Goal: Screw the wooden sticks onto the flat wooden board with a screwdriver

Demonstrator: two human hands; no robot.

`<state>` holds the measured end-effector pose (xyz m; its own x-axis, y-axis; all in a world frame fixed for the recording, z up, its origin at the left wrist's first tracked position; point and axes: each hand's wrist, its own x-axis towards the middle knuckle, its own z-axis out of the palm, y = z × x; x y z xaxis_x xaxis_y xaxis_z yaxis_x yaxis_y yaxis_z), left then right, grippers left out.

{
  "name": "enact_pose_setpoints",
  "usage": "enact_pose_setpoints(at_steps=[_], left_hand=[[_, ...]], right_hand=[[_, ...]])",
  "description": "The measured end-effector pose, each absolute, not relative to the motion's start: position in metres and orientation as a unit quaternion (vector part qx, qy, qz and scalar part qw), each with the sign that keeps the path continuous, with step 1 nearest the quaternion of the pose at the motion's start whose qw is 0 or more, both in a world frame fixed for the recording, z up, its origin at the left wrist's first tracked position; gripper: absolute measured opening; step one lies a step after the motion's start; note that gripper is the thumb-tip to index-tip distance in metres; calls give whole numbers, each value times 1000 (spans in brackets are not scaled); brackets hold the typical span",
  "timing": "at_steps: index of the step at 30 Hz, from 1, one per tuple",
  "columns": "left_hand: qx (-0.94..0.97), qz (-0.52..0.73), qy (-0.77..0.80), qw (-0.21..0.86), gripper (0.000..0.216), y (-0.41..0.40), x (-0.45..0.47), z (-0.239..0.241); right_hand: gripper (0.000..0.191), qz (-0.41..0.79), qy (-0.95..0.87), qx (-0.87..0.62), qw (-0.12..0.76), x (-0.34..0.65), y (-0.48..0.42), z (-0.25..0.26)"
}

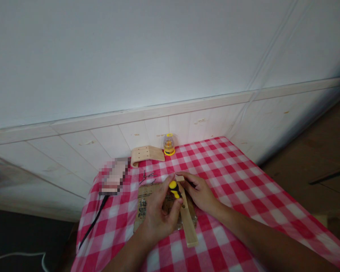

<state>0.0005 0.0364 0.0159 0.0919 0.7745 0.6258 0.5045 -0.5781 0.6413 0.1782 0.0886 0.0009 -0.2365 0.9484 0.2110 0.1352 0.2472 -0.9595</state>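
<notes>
My left hand (158, 211) is closed around a small screwdriver (175, 189) with a yellow and black handle, its tip pointing down at a pale wooden strip (188, 223). My right hand (197, 190) rests on the far end of that strip, fingers curled over it and pressing it down. The strip lies across a printed cardboard sheet (143, 207) on the red and white checked tablecloth (238, 177).
Several dark screws (147, 176) lie just beyond the cardboard. A curved wooden piece with holes (146, 154) and a small clear container with a yellow base (169, 144) stand by the white panelled wall. A blurred box (113, 176) with a black cable (93, 223) sits left.
</notes>
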Motion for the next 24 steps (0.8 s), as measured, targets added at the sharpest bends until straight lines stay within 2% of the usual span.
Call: enact_pose_setpoints(at_steps=[5,11,18,24], left_hand=[[707,522,451,153,58,36,3,17],[600,603,482,208,54,41,10,14],[627,586,499,118,41,45,9,8],[641,583,487,111,39,47,8,9]], right_hand=[[29,455,-643,-422,449,178,88,1],[29,446,-646,-425,450,177,87,3],[30,434,-652,-427,452,178,89,1],[29,439,-651,-422,452,177,88,4]])
